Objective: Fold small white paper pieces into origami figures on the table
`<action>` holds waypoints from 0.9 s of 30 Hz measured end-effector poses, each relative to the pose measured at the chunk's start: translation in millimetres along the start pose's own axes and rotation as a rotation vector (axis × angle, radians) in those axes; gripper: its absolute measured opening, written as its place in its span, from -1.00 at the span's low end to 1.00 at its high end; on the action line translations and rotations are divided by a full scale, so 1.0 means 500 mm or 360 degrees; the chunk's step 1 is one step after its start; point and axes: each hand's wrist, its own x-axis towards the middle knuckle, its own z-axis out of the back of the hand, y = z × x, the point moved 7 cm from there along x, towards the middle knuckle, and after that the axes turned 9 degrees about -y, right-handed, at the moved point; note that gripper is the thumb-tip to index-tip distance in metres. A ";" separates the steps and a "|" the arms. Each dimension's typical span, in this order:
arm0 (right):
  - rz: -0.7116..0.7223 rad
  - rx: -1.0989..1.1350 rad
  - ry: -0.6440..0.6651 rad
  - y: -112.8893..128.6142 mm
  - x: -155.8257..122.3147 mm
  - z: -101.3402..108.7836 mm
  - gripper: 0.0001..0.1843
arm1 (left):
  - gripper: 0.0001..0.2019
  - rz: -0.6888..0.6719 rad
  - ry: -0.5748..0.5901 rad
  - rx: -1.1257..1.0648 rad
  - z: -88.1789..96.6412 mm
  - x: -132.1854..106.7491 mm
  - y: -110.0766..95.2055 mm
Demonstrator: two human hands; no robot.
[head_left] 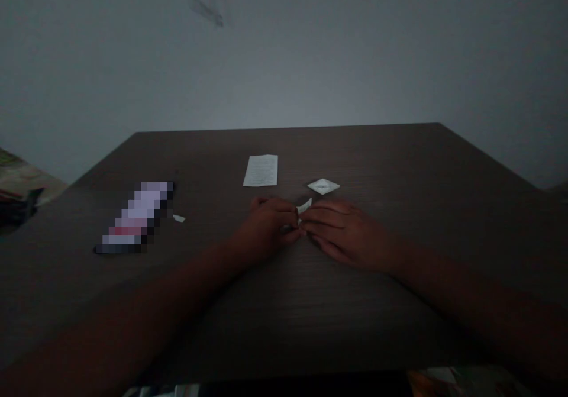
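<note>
My left hand (268, 224) and my right hand (344, 231) meet at the middle of the dark wooden table (399, 160). Both have their fingers pinched together on a small folded piece of white paper (304, 206), which sticks up between the fingertips. Most of that paper is hidden by my fingers. A small folded white paper shape (323, 186) lies just beyond my right hand. A flat white sheet of paper (261, 170) lies farther back, beyond my left hand.
A blurred-out flat rectangular object (135, 218) lies on the table's left side, with a tiny white paper scrap (178, 218) beside it. A pale wall rises behind the table. Cluttered items (18, 193) sit off the left edge.
</note>
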 end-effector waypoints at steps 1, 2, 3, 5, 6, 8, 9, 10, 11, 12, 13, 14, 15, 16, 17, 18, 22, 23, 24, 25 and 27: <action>-0.0012 0.0000 0.0026 -0.002 0.000 -0.003 -0.63 | -0.90 -0.0011 0.0003 0.0004 0.001 -0.001 0.000; -0.0031 0.0003 0.0056 -0.004 0.000 -0.007 -0.62 | -0.89 -0.0015 0.0005 0.0010 0.001 -0.002 0.000; -0.0057 0.0007 0.0082 -0.007 0.000 -0.010 -0.62 | -0.89 -0.0014 0.0005 0.0011 0.002 -0.002 0.001; -0.0110 0.0016 0.0137 -0.013 0.000 -0.015 -0.62 | -0.91 -0.0010 -0.0001 -0.0006 0.003 -0.001 0.004; -0.0127 0.0018 0.0158 -0.015 -0.001 -0.018 -0.63 | -0.93 -0.0010 -0.0004 -0.0023 0.003 -0.001 0.005; -0.0147 0.0003 0.0179 -0.019 -0.003 -0.021 -0.63 | -0.94 -0.0027 -0.0016 -0.0060 0.004 0.000 0.007; -0.0154 -0.0013 0.0182 -0.020 -0.004 -0.022 -0.62 | -0.94 -0.0031 -0.0014 -0.0073 0.005 0.000 0.008; -0.0157 -0.0033 0.0184 -0.022 -0.006 -0.023 -0.62 | -0.95 -0.0031 -0.0008 -0.0084 0.005 0.000 0.009; -0.0155 -0.0052 0.0184 -0.023 -0.008 -0.025 -0.61 | -0.95 -0.0021 0.0002 -0.0093 0.006 -0.001 0.011; -0.0153 -0.0071 0.0183 -0.025 -0.010 -0.026 -0.60 | -0.95 -0.0002 0.0014 -0.0100 0.006 -0.002 0.014; -0.0146 -0.0084 0.0180 -0.026 -0.012 -0.027 -0.60 | -0.94 0.0019 0.0028 -0.0110 0.007 -0.003 0.017; -0.0141 -0.0090 0.0174 -0.027 -0.014 -0.029 -0.60 | -0.93 0.0037 0.0041 -0.0122 0.007 -0.003 0.020; -0.0141 -0.0090 0.0165 -0.029 -0.015 -0.030 -0.61 | -0.92 0.0044 0.0051 -0.0136 0.008 -0.004 0.022; -0.0146 -0.0086 0.0145 -0.032 -0.017 -0.030 -0.62 | -0.91 0.0041 0.0059 -0.0151 0.008 -0.004 0.023; -0.0156 -0.0083 0.0120 -0.035 -0.018 -0.030 -0.63 | -0.90 0.0030 0.0063 -0.0164 0.008 -0.003 0.024; -0.0168 -0.0081 0.0094 -0.038 -0.020 -0.030 -0.65 | -0.90 0.0014 0.0066 -0.0174 0.009 -0.003 0.025; -0.0173 -0.0096 -0.0010 -0.042 -0.019 -0.027 -0.74 | -0.88 -0.0015 0.0060 -0.0160 0.013 -0.001 0.024; -0.0168 -0.0107 -0.0028 -0.042 -0.017 -0.027 -0.76 | -0.87 -0.0018 0.0067 -0.0155 0.014 -0.001 0.023; -0.0165 -0.0118 -0.0044 -0.041 -0.015 -0.026 -0.77 | -0.87 -0.0020 0.0079 -0.0150 0.014 0.000 0.021; -0.0165 -0.0130 -0.0052 -0.040 -0.013 -0.026 -0.78 | -0.87 -0.0024 0.0090 -0.0148 0.014 0.001 0.020; -0.0166 -0.0138 -0.0054 -0.037 -0.008 -0.026 -0.79 | -0.88 -0.0035 0.0110 -0.0151 0.014 0.003 0.016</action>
